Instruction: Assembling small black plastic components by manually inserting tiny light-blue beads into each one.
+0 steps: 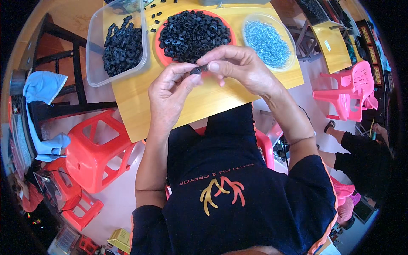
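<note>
1. The black piece (196, 70) is between the person's two hands, above the table (140, 114).
2. In the left hand (168, 91), the grip pinches its near end between thumb and forefinger.
3. In the right hand (242, 70), thumb and forefinger pinch its other end.
4. From the piece, a red tray (161, 56) heaped with black parts (193, 34) lies at 12 o'clock.
5. At 10 o'clock, a clear box (96, 51) holds more parts.
6. At 2 o'clock is a bowl (261, 17) of bluish coils (267, 44).
7. Off the table, a red stool (87, 159) stands at 8 o'clock.
</note>
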Motion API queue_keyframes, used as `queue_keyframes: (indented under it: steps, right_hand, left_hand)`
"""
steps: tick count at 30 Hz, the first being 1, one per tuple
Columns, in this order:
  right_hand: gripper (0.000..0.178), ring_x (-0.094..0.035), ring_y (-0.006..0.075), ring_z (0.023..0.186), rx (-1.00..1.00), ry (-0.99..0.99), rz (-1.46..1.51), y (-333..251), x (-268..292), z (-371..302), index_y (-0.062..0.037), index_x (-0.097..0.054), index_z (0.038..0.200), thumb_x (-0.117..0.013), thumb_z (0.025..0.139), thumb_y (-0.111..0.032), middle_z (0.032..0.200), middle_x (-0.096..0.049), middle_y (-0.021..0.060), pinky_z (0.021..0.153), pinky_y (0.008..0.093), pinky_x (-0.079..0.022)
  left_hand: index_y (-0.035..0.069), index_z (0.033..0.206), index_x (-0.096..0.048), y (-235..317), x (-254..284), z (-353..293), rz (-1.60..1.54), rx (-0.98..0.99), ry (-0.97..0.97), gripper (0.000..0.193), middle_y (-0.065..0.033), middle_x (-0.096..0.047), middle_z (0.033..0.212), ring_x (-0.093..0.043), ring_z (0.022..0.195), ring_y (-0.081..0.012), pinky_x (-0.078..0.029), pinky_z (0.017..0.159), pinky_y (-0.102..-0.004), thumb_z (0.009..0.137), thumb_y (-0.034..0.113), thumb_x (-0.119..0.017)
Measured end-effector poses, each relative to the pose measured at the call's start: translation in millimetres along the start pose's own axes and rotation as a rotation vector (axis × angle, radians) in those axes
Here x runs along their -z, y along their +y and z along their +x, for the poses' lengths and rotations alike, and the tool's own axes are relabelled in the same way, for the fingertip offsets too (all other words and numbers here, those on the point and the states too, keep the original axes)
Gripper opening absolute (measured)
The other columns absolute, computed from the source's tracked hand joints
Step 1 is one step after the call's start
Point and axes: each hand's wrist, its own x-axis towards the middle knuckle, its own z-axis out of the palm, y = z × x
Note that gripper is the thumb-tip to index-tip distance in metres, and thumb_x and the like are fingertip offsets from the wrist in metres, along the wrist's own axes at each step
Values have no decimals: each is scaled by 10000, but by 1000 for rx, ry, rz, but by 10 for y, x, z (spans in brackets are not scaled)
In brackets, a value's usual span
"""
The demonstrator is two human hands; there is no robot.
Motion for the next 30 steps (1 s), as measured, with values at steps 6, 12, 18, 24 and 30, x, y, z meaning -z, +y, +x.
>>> queue_keyframes:
  steps: [6,12,18,24,30]
  right_hand:
    - [155,-543,56,673,-30,24,-18,-35,1,-2,-39,-674,999,-658,901,-157,868,-656,14,621,210,-468]
    - [115,-611,98,828,-51,-6,-212,-121,6,-53,-10,-658,974,-663,884,-81,945,-644,37,700,242,-501]
    - [68,-600,88,869,124,32,-467,-194,-98,-77,-5,-646,947,-641,885,-33,933,-624,25,750,242,-496]
    - [99,-574,69,709,52,82,-388,-310,-71,-75,-18,-644,869,-682,847,-106,754,-622,31,612,242,-465]
    - [117,-574,61,671,84,-13,-786,-388,-46,-148,8,-640,856,-659,859,-108,704,-613,13,590,247,-468]
  left_hand:
    - [-46,1045,-624,5,-9,-3,-15,14,-36,168,-61,-647,922,-631,827,-110,-513,736,-230,878,-35,-629]
    - [-34,1030,-631,24,-7,-13,-12,63,-70,150,-58,-658,873,-634,777,-105,-508,703,-228,884,-4,-634]
    - [-29,1008,-632,70,-21,19,-43,56,-80,127,-56,-659,845,-633,744,-102,-506,690,-226,887,11,-634]
    - [-40,1008,-628,128,-22,11,-21,41,-99,135,-60,-657,854,-627,756,-101,-503,696,-225,883,12,-637]
    - [-38,991,-637,153,-51,-27,28,87,-115,126,-57,-653,875,-624,762,-98,-505,699,-231,869,-5,-641]
